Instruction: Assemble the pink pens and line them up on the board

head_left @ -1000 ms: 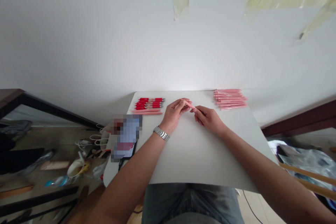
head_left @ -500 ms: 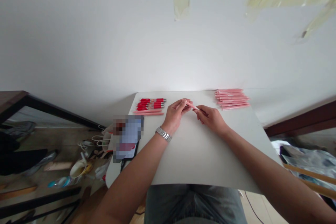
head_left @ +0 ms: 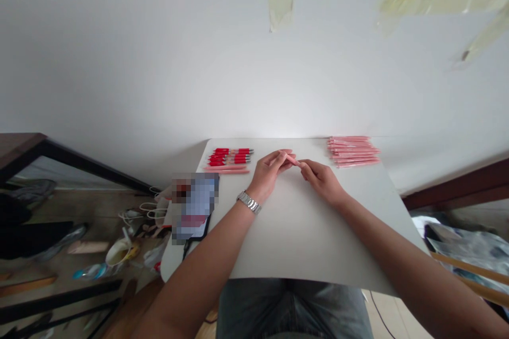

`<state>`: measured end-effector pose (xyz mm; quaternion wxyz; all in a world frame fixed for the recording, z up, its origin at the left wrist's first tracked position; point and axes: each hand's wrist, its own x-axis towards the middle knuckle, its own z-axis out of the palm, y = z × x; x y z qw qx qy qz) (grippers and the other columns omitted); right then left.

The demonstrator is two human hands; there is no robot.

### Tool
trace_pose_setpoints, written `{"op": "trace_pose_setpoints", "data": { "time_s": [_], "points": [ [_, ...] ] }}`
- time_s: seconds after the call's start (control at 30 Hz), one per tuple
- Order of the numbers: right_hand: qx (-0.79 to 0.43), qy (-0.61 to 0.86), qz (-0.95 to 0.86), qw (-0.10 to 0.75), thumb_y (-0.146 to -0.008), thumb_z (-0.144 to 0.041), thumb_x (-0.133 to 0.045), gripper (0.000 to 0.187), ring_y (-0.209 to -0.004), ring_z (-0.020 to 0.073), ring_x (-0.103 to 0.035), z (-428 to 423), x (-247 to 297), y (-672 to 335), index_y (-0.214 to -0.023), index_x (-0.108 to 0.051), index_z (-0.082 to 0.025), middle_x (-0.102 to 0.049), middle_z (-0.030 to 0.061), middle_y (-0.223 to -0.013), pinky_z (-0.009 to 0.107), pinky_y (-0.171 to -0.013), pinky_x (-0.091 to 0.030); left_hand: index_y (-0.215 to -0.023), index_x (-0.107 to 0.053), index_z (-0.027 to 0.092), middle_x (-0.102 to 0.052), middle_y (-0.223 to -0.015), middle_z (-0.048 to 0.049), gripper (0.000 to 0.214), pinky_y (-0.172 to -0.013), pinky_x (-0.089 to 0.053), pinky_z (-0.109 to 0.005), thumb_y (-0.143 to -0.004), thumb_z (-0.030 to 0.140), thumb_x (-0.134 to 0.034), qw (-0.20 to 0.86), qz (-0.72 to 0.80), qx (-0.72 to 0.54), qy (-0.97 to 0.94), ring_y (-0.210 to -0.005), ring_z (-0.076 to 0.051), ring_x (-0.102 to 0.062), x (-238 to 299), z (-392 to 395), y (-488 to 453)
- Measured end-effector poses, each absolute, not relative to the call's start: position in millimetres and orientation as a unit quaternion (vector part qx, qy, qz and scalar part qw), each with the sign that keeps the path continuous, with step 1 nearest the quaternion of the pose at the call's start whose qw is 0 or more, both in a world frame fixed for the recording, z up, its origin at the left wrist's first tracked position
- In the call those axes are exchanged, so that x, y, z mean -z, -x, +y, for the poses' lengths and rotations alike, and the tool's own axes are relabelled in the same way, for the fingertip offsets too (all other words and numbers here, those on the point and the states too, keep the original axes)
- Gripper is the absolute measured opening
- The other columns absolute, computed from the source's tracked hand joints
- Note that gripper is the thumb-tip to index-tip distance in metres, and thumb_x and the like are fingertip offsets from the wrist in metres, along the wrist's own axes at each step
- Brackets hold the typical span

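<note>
A slim pink pen (head_left: 291, 159) is held between my two hands above the middle of the white table. My left hand (head_left: 272, 168), with a metal-band watch at the wrist, is closed around the pen's left part. The fingertips of my right hand (head_left: 319, 177) pinch its right end. Several red pens (head_left: 233, 158) lie in a row at the table's back left, with a few pink pens (head_left: 230, 169) just in front of them. A pile of pink pens (head_left: 353, 151) rests at the back right.
A phone (head_left: 196, 209), blurred out, lies at the left edge of the white table (head_left: 302, 243). The wall (head_left: 238, 74) stands right behind the table. On the floor to the left are a cup (head_left: 118, 252), a bottle (head_left: 90, 272) and cables; plastic bags (head_left: 461, 246) are at the right.
My right fingers have shifted slightly on the pen's right end, where a whitish part showed before and pink shows now. The whole view has moved a little.
</note>
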<state>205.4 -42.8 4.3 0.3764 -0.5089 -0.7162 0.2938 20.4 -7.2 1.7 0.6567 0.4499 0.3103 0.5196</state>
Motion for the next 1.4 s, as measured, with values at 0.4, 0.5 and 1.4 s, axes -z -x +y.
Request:
{"op": "trace_pose_setpoints", "data": {
  "time_s": [0.4, 0.5, 1.4],
  "points": [
    [-0.261, 0.517, -0.714, 0.394, -0.104, -0.057, -0.046, 0.043, -0.070, 0.0180, -0.059, -40.3, 1.3, -206.0, -0.102, -0.069, -0.022, -0.069, 0.0042, -0.083, 0.031, -0.069, -0.044, -0.093, -0.081, 0.017, -0.074, -0.126, -0.0130, 0.035, -0.103, -0.056, -0.038, -0.091, 0.051, -0.072, 0.646, 0.314, -0.517, -0.465, -0.118, -0.027, -0.069, 2.7, -5.6, -19.9],
    [-0.257, 0.522, -0.712, 0.394, -0.103, -0.059, -0.047, 0.042, -0.068, 0.0177, -0.058, -40.6, 1.5, -206.5, -0.097, -0.068, -0.023, -0.069, 0.0038, -0.079, 0.031, -0.067, -0.044, -0.103, -0.080, 0.018, -0.077, -0.118, -0.0134, 0.037, -0.104, -0.055, -0.041, -0.088, 0.051, -0.076, 0.656, 0.314, -0.521, -0.447, -0.116, -0.028, -0.071, 3.5, -5.4, -20.0],
    [-0.187, 0.539, -0.716, 0.402, -0.096, -0.039, -0.062, 0.019, -0.064, 0.0145, -0.052, -33.5, 9.9, -212.3, -0.097, -0.067, -0.021, -0.065, 0.0005, -0.078, 0.028, -0.062, -0.040, -0.105, -0.080, 0.015, -0.077, -0.117, -0.0139, 0.039, -0.107, -0.055, -0.043, -0.088, 0.050, -0.076, 0.645, 0.318, -0.524, -0.457, -0.118, -0.028, -0.070, 8.5, -3.0, -21.8]
  ]
}}
